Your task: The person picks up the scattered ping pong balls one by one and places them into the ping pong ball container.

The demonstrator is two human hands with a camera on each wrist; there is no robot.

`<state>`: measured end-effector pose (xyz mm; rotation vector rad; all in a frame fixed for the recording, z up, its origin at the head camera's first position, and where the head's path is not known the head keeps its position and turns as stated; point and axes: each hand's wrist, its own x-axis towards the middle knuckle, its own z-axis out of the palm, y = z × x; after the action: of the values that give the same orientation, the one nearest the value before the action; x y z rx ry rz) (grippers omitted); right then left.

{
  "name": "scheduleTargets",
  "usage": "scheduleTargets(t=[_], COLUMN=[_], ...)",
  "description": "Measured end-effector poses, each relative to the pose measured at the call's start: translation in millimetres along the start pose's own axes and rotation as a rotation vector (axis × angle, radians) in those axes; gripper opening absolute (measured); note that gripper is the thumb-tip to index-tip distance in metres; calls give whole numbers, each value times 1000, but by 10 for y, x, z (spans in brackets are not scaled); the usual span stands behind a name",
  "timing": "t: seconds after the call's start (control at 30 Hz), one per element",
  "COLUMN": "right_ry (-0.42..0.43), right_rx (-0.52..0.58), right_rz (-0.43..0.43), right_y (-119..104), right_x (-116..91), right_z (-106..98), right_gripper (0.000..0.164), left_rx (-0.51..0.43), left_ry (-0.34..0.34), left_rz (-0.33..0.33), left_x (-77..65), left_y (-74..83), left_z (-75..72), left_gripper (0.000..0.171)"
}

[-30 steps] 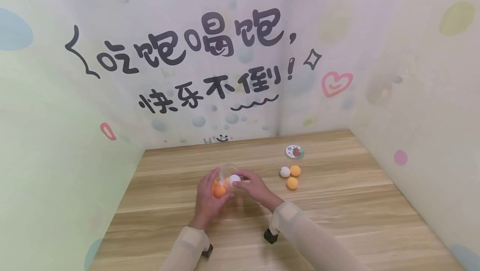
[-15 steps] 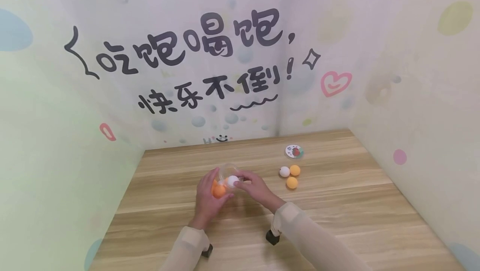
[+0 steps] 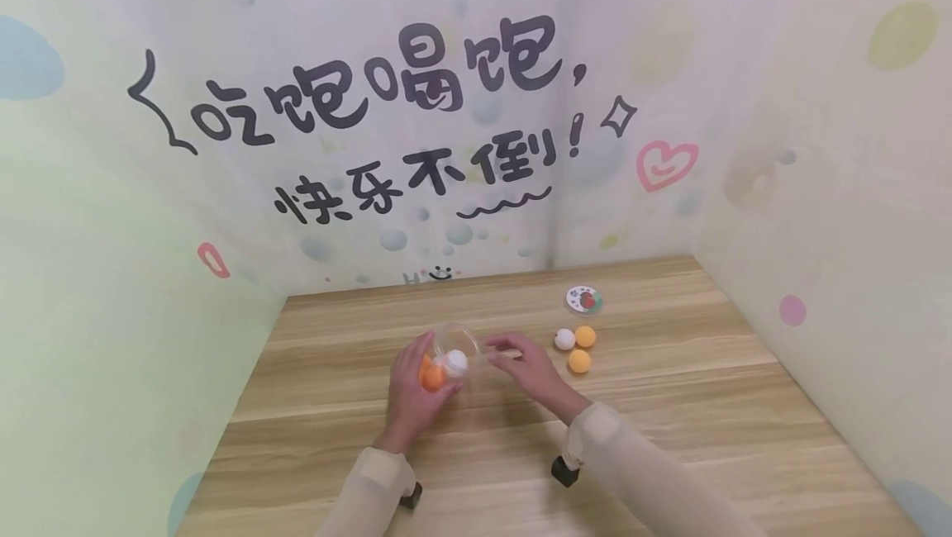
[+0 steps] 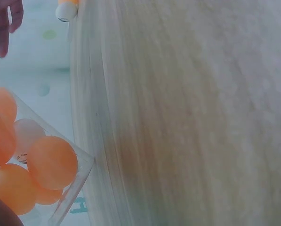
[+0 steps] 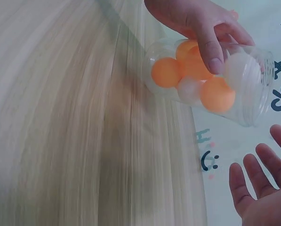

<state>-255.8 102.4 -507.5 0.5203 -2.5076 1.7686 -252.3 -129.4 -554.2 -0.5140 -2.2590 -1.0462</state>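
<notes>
A clear plastic jar with a threaded mouth lies tilted in my left hand, thumb on one side of it and fingers on the other. Inside it are several orange ping-pong balls and a few white ones. One white ping-pong ball sits close to the mouth, which faces up and to the right. Just right of that mouth is my right hand, fingers spread and nothing in them; the right wrist view also shows its bare fingers apart from the jar.
Right of the hands, a loose white ball and two orange balls, one behind and one in front, rest on the wooden table. Beyond them lies a round printed disc. Printed walls enclose the table.
My right hand has let go of the white ping-pong ball at the jar's mouth and drawn back to the right. The ball now sits inside the jar. My left hand has barely moved.
</notes>
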Motion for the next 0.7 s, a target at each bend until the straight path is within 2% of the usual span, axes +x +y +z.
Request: scheduleTargets(t=[0.23,0.5,0.7], right_ry=[83,151,136], right_rx=[-26,-232,-314], right_rz=[-43,-116,-41], right_y=[58,336,504], right_x=[-77,-93,-132], right_z=[-297,-752,-1013], right_gripper=[30,34,46], left_rx=[13,8,-4], left_ry=[13,12,-2], left_rz=[23,12,-17], left_x=[2,10,5], left_y=[5,11,17], left_z=[14,21,13], left_gripper=[98,99,97])
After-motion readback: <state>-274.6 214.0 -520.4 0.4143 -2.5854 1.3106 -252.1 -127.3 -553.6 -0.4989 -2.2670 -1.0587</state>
